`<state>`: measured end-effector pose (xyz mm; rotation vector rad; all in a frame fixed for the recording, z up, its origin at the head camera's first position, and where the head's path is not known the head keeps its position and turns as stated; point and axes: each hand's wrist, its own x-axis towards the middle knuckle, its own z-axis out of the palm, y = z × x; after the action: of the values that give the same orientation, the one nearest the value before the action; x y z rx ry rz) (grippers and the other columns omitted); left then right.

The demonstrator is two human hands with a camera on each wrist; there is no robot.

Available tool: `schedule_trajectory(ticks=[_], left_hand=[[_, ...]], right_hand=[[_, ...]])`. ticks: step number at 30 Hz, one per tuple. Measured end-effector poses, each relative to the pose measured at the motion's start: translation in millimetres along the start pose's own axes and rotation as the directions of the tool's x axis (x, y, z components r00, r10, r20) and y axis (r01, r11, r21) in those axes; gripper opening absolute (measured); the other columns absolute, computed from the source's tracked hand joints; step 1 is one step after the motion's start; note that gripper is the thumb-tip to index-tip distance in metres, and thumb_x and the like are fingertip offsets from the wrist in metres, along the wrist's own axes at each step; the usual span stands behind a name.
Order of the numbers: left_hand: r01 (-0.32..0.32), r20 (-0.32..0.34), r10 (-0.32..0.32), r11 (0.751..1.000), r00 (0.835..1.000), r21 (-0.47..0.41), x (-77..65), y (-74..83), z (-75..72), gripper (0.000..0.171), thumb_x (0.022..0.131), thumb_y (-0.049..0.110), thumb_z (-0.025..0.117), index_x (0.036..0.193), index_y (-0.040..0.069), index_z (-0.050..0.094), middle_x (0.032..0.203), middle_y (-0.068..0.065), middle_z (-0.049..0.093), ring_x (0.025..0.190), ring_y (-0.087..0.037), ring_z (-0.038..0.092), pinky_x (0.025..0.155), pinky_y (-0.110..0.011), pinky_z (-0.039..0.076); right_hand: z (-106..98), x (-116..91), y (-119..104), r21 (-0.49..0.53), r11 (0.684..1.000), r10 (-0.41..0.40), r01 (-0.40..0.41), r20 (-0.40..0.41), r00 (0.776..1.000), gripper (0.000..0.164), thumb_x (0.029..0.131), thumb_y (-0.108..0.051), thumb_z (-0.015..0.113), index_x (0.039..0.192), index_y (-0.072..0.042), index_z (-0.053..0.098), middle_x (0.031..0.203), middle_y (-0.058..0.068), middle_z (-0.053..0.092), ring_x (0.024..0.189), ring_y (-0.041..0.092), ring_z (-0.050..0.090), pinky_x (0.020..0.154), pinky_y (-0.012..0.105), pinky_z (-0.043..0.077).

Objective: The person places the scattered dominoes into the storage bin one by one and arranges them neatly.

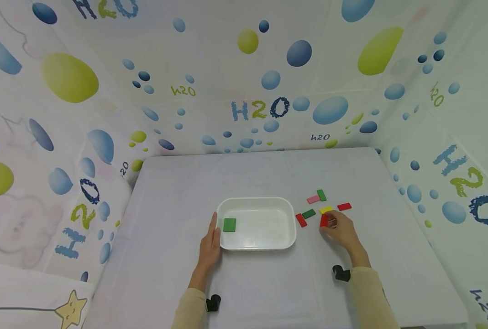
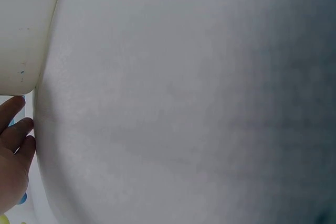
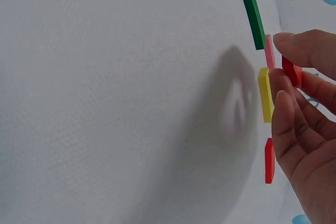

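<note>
And the right hand [image 1: 342,228] pinches a red block [image 1: 323,221] between thumb and fingers, right of the tray [image 1: 264,225]; left hand [image 1: 209,249], fingers straight, touches its left edge (desk [image 1: 157,237] running wide beyond)

The table [image 1: 161,274] in front of me has a white covering, and a shallow white tray [image 1: 264,224] rests around its middle. Right of the tray, as the seated side sees it, lie small flat blocks: a red block [image 1: 301,220] just beside a dark green block [image 1: 308,214], a pink block [image 1: 313,199] by an upper green block [image 1: 322,195], a yellow block [image 1: 326,209], and an outer red block [image 1: 344,207].
</note>
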<state>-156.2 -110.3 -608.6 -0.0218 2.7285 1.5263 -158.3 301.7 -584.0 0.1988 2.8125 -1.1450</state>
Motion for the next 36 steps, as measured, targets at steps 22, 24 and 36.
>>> schedule_trajectory(ticks=[22, 24, 36], left_hand=[[0.001, 0.005, -0.001, 1.0, 1.0, 0.013, -0.5, -0.3, -0.5, 0.052, 0.108, 0.033, 0.027, 0.158, 0.022, 0.02, 0.16, -0.009, 0.029, 0.145, -0.034, 0.032, 0.119, -0.051, 0.026], [0.001, 0.004, -0.001, 1.0, 1.0, 0.012, -0.5, 0.2, -0.5, 0.052, 0.107, 0.032, 0.027, 0.158, 0.022, 0.02, 0.16, -0.009, 0.029, 0.145, -0.034, 0.032, 0.119, -0.051, 0.026], [-0.01, -0.016, 0.01, 1.0, 1.0, 0.012, 0.1, 1.1, 0.0, 0.051, 0.107, 0.03, 0.029, 0.157, 0.02, 0.023, 0.158, -0.01, 0.032, 0.143, -0.035, 0.035, 0.117, -0.051, 0.029]], right_hand=[[-9, 2, -23, 0.024, 0.994, -0.096, 0.103, -0.198, 0.975, 0.048, 0.086, -0.007, 0.073, 0.129, 0.002, 0.055, 0.112, 0.02, 0.062, 0.096, 0.03, 0.063, 0.081, 0.02, 0.054], [-9, 3, -26, 0.017, 0.992, -0.115, 0.121, -0.219, 0.969, 0.048, 0.085, -0.007, 0.074, 0.128, 0.002, 0.055, 0.111, 0.02, 0.063, 0.095, 0.03, 0.063, 0.076, 0.011, 0.048], [-14, 7, -45, 0.013, 0.984, -0.166, 0.175, -0.264, 0.95, 0.047, 0.084, -0.008, 0.076, 0.126, 0.002, 0.057, 0.109, 0.019, 0.062, 0.091, 0.029, 0.065, 0.075, 0.017, 0.054]])
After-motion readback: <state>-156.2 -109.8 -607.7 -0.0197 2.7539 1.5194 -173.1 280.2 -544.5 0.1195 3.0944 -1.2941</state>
